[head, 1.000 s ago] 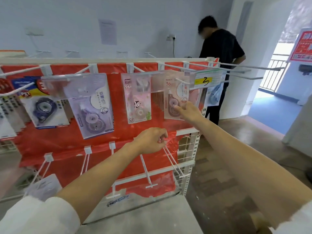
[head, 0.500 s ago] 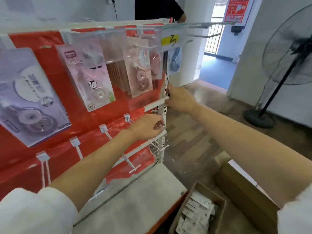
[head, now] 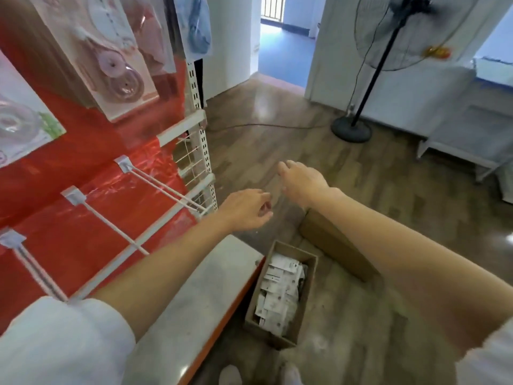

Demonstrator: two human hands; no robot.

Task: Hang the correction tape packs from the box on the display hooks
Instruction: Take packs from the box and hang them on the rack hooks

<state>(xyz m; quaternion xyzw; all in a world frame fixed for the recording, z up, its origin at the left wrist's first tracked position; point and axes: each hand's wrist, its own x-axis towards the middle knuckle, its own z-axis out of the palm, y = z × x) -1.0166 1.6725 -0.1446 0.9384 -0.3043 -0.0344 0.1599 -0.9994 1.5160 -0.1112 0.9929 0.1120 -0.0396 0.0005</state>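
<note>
A brown cardboard box (head: 311, 287) stands on the floor beside the rack's base, with several white correction tape packs (head: 280, 293) inside. Both hands hang in the air above and beyond it, empty. My left hand (head: 247, 208) has loosely curled fingers, just right of the tips of the bare white display hooks (head: 163, 190). My right hand (head: 301, 180) is relaxed, a little higher and further right. Hung packs (head: 116, 59) fill the upper hooks on the red-backed rack.
A second, shut cardboard box (head: 336, 243) lies on the floor under my right forearm. A standing fan (head: 361, 107) with its cable is at the back right, a doorway behind it. The rack's grey base shelf (head: 200, 295) with an orange edge is below my left arm.
My view has swung right and down, from the rack to the floor and box. Both hands have left the rack and its hooks and moved out over the floor.
</note>
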